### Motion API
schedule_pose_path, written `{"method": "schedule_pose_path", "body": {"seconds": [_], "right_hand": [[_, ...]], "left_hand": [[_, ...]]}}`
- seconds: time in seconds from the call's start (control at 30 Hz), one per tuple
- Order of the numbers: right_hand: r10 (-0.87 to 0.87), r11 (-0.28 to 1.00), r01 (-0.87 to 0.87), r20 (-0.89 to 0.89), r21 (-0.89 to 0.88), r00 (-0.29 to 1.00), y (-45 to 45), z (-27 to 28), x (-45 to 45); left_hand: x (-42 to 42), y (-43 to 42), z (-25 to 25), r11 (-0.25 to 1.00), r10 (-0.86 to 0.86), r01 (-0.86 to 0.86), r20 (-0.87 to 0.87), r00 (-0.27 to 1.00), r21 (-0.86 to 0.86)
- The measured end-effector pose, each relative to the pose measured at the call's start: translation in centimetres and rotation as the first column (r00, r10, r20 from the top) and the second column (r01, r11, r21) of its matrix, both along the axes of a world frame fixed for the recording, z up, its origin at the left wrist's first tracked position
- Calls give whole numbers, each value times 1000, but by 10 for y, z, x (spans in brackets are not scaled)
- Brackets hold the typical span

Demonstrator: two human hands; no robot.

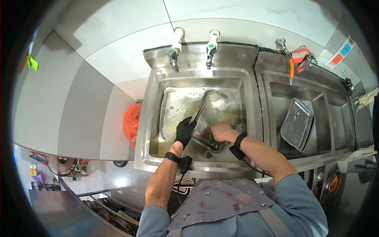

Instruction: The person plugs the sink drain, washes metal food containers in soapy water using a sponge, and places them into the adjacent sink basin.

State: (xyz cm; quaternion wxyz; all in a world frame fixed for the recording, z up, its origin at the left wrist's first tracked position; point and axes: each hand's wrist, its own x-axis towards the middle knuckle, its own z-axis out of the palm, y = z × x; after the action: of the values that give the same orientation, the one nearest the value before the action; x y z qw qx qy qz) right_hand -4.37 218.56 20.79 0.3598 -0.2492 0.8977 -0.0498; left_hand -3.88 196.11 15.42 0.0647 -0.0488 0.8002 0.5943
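My left hand (184,131), in a black glove, grips the left rim of a rectangular metal pan (200,112). The pan is tilted and partly sunk in cloudy, foamy water. Inside its near end is my bare right hand (223,133), its fingers closed around something with a green part (212,139); most of that item is hidden, so I cannot make out its kind. Both are within the left steel sink basin (155,130), where another pale tray edge (162,114) shows under the water at the left.
Two taps (210,55) stick out above this basin. In the right sink a rectangular metal pan (298,124) leans, below an orange-hosed tap (291,67) and a red-striped cloth (301,55). An orange plastic bag (132,124) sits left of the sink. An open drawer (114,213) holds utensils.
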Motion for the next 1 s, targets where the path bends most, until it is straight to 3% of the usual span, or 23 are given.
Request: {"method": "schedule_pose_path", "body": {"seconds": [0.07, 0.13, 0.17, 0.2, 0.27, 0.33, 0.4, 0.43, 0.47, 0.6, 0.67, 0.77, 0.9, 1.0], "right_hand": [[-70, 997, 68, -95, -30, 993, 6, -24, -23], [-306, 869, 278, -4, -410, 952, 12, -21, -41], [-507, 608, 649, 405, -458, 761, 14, 16, -34], [-504, 611, 646, 403, -458, 764, 11, 27, -34], [-462, 234, 858, 724, -457, 512, 6, 34, -38], [-518, 213, 873, 706, -440, 482, 4, 37, -45], [-497, 321, 850, 690, -417, 527, 12, 48, -51], [-626, 287, 875, 614, -390, 480, 10, 50, -52], [-626, 291, 875, 614, -388, 481, 13, 49, -55], [-496, 278, 858, 700, -432, 514, 28, 49, -65], [-347, 249, 855, 783, -454, 516, 35, 47, -68], [-284, 277, 860, 818, -429, 500, 43, 33, -76], [-312, 319, 858, 810, -402, 496, 48, 58, -63], [-338, 271, 899, 840, -345, 424, 45, 61, -58]], "left_hand": [[8, 8, 40, 993, 28, -42, -124, 992, -114], [13, 14, 67, 989, 14, -21, -49, 999, -146], [17, 17, 66, 999, 26, -27, -26, 999, -37], [20, 20, 66, 997, 32, -32, -1, 999, 73], [27, 28, 77, 997, -42, 46, -71, 997, 55], [31, 35, 78, 987, -109, 115, -55, 992, 114], [36, 38, 87, 983, -135, 138, -28, 990, 124], [41, 45, 94, 977, -126, 121, 17, 992, 173], [43, 49, 97, 970, -119, 103, 61, 991, 220], [44, 56, 95, 954, -202, 203, -27, 979, 219], [43, 61, 103, 931, -279, 280, -39, 960, 235], [39, 60, 95, 894, -318, 284, 44, 947, 346], [40, 58, 99, 883, -351, 313, 48, 935, 348], [37, 58, 102, 887, -335, 242, 187, 924, 393]]}}
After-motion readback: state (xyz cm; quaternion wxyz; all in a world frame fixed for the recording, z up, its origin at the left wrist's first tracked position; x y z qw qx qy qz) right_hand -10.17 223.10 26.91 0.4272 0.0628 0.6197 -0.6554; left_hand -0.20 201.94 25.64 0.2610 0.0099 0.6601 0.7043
